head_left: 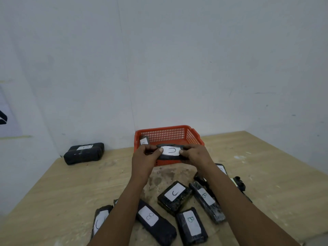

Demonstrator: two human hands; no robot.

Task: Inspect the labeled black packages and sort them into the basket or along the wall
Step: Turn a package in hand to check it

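1. Early going, I judge: one package (144, 140) in the basket (192, 136), two stacked at the wall (84, 153), a good many on the table (266, 174).
2. My left hand (144, 159) and right hand (196, 154) pinch the ends of a C-labeled package (169, 151), held between them just above the basket's near rim.

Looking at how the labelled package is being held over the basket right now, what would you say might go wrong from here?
1. The held package is pinched only at its ends by the left hand and right hand; a loosened grip could drop it into the red basket unsorted.
2. Its label reads sideways, like a C or U, so it may be misread.
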